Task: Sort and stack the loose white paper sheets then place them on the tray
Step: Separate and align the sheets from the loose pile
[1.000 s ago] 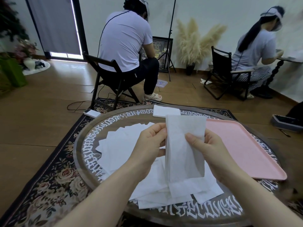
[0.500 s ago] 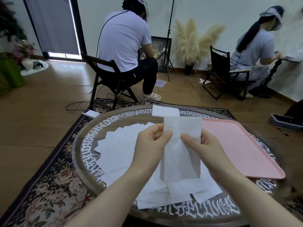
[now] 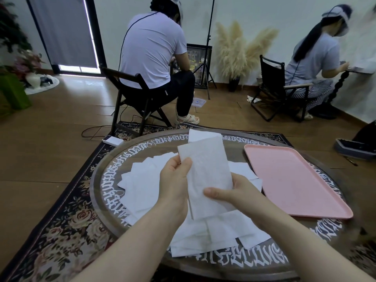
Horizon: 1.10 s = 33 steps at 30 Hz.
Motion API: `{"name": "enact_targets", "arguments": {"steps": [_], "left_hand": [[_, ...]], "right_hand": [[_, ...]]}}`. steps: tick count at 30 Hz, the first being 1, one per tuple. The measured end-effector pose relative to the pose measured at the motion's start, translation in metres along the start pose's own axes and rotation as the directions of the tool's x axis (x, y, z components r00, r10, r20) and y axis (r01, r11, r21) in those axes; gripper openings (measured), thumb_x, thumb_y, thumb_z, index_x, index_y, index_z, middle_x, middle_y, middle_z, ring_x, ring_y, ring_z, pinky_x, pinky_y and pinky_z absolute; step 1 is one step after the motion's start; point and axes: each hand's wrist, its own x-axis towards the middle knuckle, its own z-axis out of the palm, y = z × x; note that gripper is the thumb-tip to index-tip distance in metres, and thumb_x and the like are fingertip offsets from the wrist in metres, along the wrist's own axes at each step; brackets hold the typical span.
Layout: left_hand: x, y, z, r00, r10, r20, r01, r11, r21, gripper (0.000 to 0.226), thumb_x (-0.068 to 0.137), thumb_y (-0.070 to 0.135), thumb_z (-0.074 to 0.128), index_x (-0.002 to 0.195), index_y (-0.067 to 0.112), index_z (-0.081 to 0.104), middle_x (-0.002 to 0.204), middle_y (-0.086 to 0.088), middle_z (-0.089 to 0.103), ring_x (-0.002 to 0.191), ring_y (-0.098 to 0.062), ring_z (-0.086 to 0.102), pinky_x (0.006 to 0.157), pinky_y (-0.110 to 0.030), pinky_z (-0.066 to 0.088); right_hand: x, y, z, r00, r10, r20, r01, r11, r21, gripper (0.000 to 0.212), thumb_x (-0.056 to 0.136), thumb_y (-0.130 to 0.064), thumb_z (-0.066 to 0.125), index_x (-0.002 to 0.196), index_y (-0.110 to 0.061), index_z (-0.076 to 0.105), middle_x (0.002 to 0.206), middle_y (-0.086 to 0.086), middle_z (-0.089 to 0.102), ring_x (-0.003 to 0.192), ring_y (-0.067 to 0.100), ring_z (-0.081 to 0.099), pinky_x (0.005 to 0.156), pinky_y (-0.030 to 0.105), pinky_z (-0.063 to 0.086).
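Reading from the left of the frame, we find the loose white sheets [image 3: 154,186] fanned over the lower centre of the round desk [image 3: 101,180], overlapping one another. Around the desk rim runs white ornamental lettering; we cannot read it as words, and no brand or label is legible on the paper.

At centre, our left hand [image 3: 175,180] grips the left edge of the raised sheet [image 3: 205,171], thumb on its near face and the other digits curled behind. The sheet stands tilted above the pile, its lower end just over the heap.

Just right of it, our right hand [image 3: 240,192] holds the sheet's lower right part: the thumb lies across the front, the remaining fingers [image 3: 236,180] curl behind the right edge.

A further single sheet [image 3: 200,135] lies apart at the desk's far edge, upper centre.

At right, the pink tray [image 3: 295,180] rests on the desk, with no paper on it.

We judge the sheets very light, thin and limp, faintly textured like tissue, prone to creasing, tearing and sliding off one another. They are best taken by opposite edges with a light pinch, then squared against the desk before the stack is carried to the tray.
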Motion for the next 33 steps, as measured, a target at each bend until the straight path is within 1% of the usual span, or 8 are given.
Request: {"name": "enact_targets", "arguments": {"steps": [4,7,13,16,20,26,30,33], "left_hand": [[0.001,-0.003,-0.004,0.999,0.039,0.03,-0.042,0.991,0.13,0.031,0.085,0.002,0.069,0.113,0.011,0.062,0.106,-0.006,0.073,0.096,-0.023,0.07,0.073,-0.031,0.055],[0.007,0.006,-0.011,0.989,0.127,0.079,-0.144,0.953,0.266,0.033,0.08,-0.004,0.072,0.105,0.016,0.064,0.103,-0.005,0.072,0.091,-0.018,0.068,0.073,-0.027,0.055],[0.027,0.017,-0.042,0.957,0.143,0.251,-0.275,0.719,0.638,0.028,0.08,-0.007,0.071,0.096,0.015,0.069,0.094,-0.008,0.074,0.081,-0.017,0.065,0.081,-0.038,0.055],[0.036,0.007,-0.05,0.964,0.114,0.239,-0.256,0.632,0.732,0.019,0.081,0.001,0.072,0.085,0.02,0.073,0.084,0.0,0.075,0.078,-0.017,0.066,0.073,-0.029,0.053],[0.047,-0.003,-0.052,0.972,0.147,0.182,-0.23,0.469,0.853,0.007,0.08,0.02,0.077,0.078,0.025,0.072,0.079,0.01,0.07,0.079,-0.017,0.065,0.072,-0.035,0.049],[0.053,-0.009,-0.06,0.971,0.065,0.232,-0.225,0.581,0.782,0.022,0.078,0.013,0.078,0.072,0.034,0.073,0.069,0.015,0.069,0.055,0.002,0.056,0.057,-0.02,0.045],[0.056,-0.012,-0.066,0.984,0.054,0.172,-0.168,0.617,0.769,0.011,0.078,0.011,0.078,0.077,0.022,0.075,0.065,0.006,0.067,0.052,-0.006,0.055,0.061,-0.029,0.048],[0.058,-0.01,-0.06,0.99,0.044,0.133,-0.131,0.627,0.768,0.01,0.078,0.017,0.08,0.084,0.01,0.075,0.07,0.001,0.071,0.062,-0.014,0.06,0.065,-0.032,0.047]], "right_hand": [[0.001,-0.001,-0.004,1.0,0.02,-0.001,-0.02,0.996,-0.082,0.02,0.083,-0.015,0.076,0.103,-0.018,0.072,0.092,-0.005,0.078,0.083,0.013,0.075,0.066,0.021,0.057],[0.004,-0.003,-0.012,0.999,-0.004,-0.034,-0.003,0.98,-0.201,0.017,0.081,-0.014,0.079,0.097,-0.014,0.073,0.088,-0.002,0.078,0.078,0.014,0.074,0.066,0.023,0.058],[0.014,0.0,-0.036,0.951,-0.198,-0.237,0.116,0.94,-0.32,0.014,0.08,-0.013,0.079,0.081,-0.004,0.067,0.078,0.012,0.068,0.07,0.015,0.056,0.061,0.024,0.039],[0.022,0.007,-0.035,0.924,-0.301,-0.235,0.194,0.899,-0.392,0.013,0.081,-0.012,0.078,0.079,-0.01,0.065,0.074,0.003,0.064,0.065,0.005,0.05,0.058,0.019,0.034],[0.034,0.016,-0.033,0.935,-0.285,-0.212,0.13,0.83,-0.542,0.016,0.082,-0.018,0.077,0.076,-0.021,0.062,0.069,-0.009,0.056,0.06,0.009,0.046,0.061,0.031,0.034],[0.036,0.021,-0.038,0.963,-0.225,-0.148,0.163,0.925,-0.343,0.018,0.078,-0.007,0.079,0.082,-0.013,0.063,0.073,-0.003,0.062,0.06,0.013,0.052,0.057,0.026,0.042],[0.035,0.027,-0.041,0.98,-0.151,-0.131,0.102,0.941,-0.322,0.017,0.081,-0.006,0.076,0.092,-0.016,0.067,0.082,-0.001,0.071,0.051,0.005,0.051,0.055,0.025,0.044],[0.04,0.032,-0.039,0.971,-0.14,-0.195,0.067,0.938,-0.34,0.012,0.085,-0.009,0.073,0.094,-0.016,0.073,0.09,0.0,0.075,0.072,0.011,0.064,0.071,0.029,0.052]]}}
